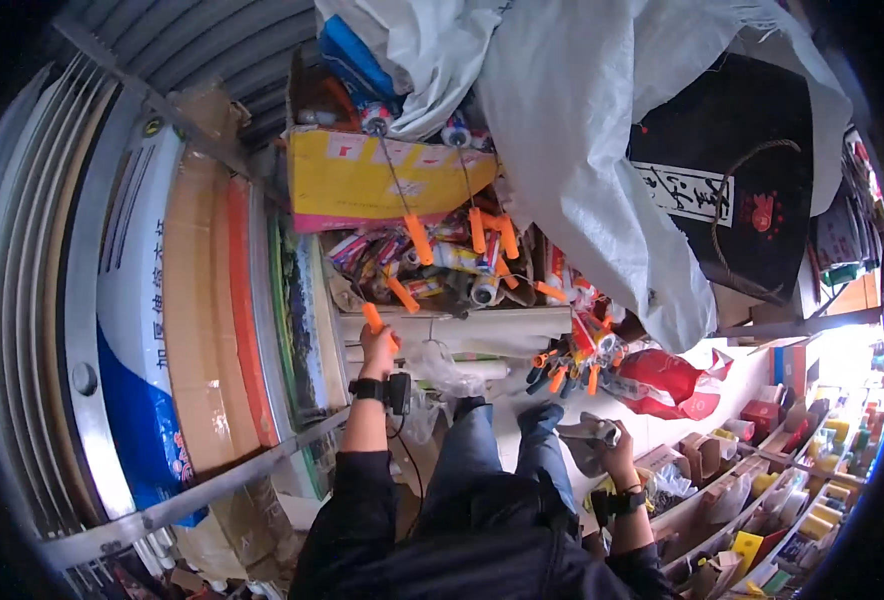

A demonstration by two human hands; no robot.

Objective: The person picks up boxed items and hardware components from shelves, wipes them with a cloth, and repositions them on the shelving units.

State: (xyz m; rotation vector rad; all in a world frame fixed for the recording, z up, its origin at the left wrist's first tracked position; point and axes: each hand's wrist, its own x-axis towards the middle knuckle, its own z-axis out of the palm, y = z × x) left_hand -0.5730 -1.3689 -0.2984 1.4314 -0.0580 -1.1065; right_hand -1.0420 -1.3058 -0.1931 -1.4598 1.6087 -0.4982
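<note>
My left hand (379,350) is closed round an orange handle (373,317), raised in front of the shelf. What the handle belongs to is hidden. Lower right, my right hand (619,460) grips a greyish-white, crumpled tube-like thing (590,432) with a round end; its kind is unclear. Beyond my left hand lie several paint rollers with orange handles (419,240) and thin metal rods, some hanging over a yellow carton (387,180). Another bunch of orange-handled tools (587,350) lies to the right.
Long flat packages and a cardboard box (202,300) stand upright on the left behind a metal rail (212,490). White sheeting (582,160) and a black bag (727,180) hang ahead. A red bag (667,383) sits near bins of small goods (752,490).
</note>
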